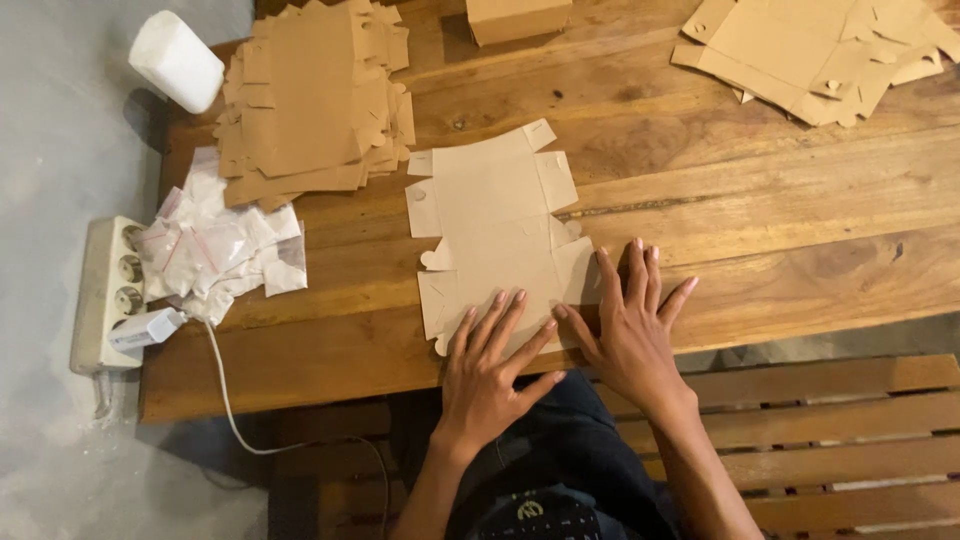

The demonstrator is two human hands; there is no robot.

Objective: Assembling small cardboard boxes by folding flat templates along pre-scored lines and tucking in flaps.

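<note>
Dark clothing on the person's lap (560, 470) fills the bottom edge, above a slatted wooden bench (850, 420). Both hands lie flat with fingers spread on a flat, unfolded brown cardboard box blank (495, 225) at the near edge of the wooden table (760, 210). Left hand (490, 375) presses the blank's near left part; right hand (628, 335) covers its near right corner, partly on bare wood. Neither pinches anything. Farther left sits a stack of similar blanks (315, 95), and near it a heap of small clear plastic bags (215, 245). Another pile of blanks (820, 50) lies at the far right, a folded cardboard box (518, 18) at the far edge. On the floor left are a white power strip (105, 295) with a plugged charger and a white cylinder (177, 60).
</note>
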